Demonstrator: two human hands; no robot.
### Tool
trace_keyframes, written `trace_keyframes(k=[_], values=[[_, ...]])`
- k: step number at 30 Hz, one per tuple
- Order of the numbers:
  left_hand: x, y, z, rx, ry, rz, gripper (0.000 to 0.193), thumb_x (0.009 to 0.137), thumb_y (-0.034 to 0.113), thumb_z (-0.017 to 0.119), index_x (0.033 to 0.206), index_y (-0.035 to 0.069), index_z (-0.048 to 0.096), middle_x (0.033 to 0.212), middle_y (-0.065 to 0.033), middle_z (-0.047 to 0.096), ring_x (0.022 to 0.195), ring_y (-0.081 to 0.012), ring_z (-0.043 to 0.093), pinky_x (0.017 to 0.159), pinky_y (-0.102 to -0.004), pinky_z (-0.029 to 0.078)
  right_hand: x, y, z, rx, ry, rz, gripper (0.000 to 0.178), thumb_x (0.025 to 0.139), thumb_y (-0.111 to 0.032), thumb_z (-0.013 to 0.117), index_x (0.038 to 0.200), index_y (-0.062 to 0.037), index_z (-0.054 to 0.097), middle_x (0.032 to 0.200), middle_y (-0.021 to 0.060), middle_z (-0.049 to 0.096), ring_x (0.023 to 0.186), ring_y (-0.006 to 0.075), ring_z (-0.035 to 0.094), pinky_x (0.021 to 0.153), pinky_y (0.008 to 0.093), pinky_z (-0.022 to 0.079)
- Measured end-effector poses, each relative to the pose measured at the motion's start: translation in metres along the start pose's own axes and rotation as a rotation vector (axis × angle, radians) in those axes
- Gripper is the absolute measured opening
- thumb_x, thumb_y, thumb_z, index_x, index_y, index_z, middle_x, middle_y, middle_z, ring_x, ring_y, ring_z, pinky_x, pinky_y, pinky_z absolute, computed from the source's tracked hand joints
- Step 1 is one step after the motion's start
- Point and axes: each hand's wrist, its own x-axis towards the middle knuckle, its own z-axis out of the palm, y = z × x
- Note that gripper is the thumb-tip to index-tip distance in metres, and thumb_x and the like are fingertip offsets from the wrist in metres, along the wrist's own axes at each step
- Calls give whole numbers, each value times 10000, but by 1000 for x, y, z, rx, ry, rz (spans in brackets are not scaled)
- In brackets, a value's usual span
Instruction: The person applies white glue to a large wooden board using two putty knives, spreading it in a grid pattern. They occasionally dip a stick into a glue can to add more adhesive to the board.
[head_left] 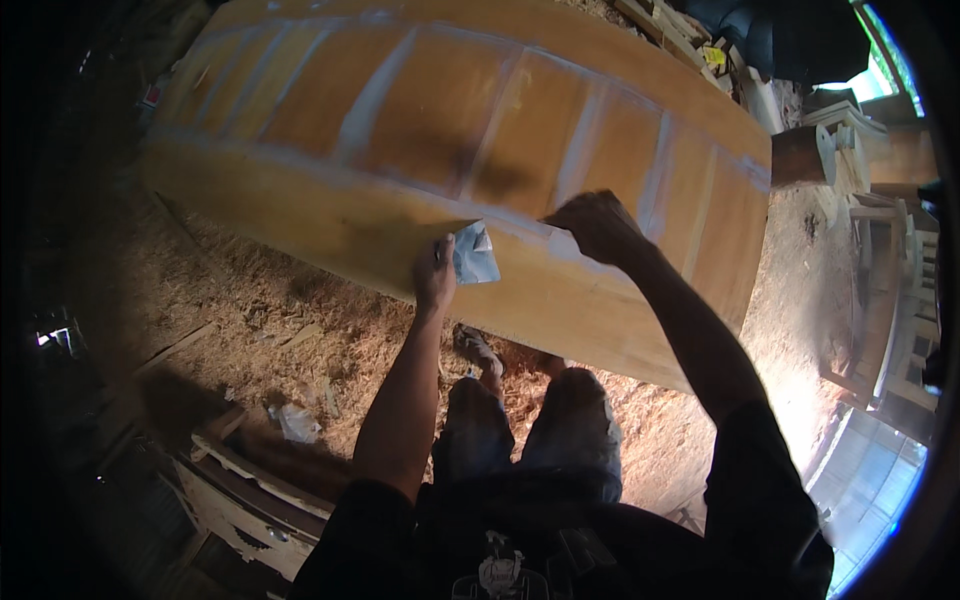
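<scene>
In front of me lies a large wooden panel (520,290), orange-brown, with pale whitish-grey bands along its joints. My left hand (434,272) is closed on the edge of a flat, light blue-grey piece of sheet (477,256) over the panel's near part. A pale corner of the sheet looks folded, and its material is not clear. To the right, my right hand (598,224) is bent over the panel, fingers pressed together. A thin dark tip shows at its fingertips, too small to name. Whether it touches the surface cannot be told.
Wood shavings (270,310) cover the ground around my feet, with a crumpled white scrap (296,422) among them. A carved wooden piece (240,510) stands at lower left. Wooden chair frames (890,290) are at the right, a cut log (803,156) and offcuts at the far right.
</scene>
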Motion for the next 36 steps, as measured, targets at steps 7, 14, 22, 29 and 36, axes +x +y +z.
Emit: trace_keyframes(k=[7,14,22,29,36], values=[[1,-1,6,38,44,41,448,1023,404,568,1068,-34,648,957,-250,692,908,-428,672,803,-470,512,-21,18,10,-71,-321,-118,378,863,-59,617,1148,-271,746,1124,-56,734,1104,186,642,1019,400,446],[1,11,-1,104,30,-39,467,1024,419,554,1024,-29,681,981,-256,703,946,-439,675,802,-482,505,-142,50,2,-25,-292,25,392,825,-34,619,1116,-258,755,1078,0,735,1038,230,681,974,428,477],[5,0,0,-28,36,-54,540,1031,447,530,1139,-61,678,1054,-225,723,998,-361,678,879,-431,488,-220,55,26,82,165,649,404,883,-23,516,1214,-162,701,1183,62,702,1019,304,695,877,484,533],[8,-11,-1,-238,35,-197,628,1032,487,539,1252,-93,632,1175,-147,664,1064,-235,607,952,-370,462,-219,-2,67,104,304,486,415,856,-66,533,1256,-143,617,1139,88,633,1053,330,630,864,501,488],[2,-5,-2,-350,41,-300,615,1020,487,564,1285,-64,627,1230,-162,651,1138,-245,595,967,-377,461,-191,4,47,39,500,542,388,870,-85,557,1246,-136,636,1127,94,644,1055,316,619,900,463,475]])
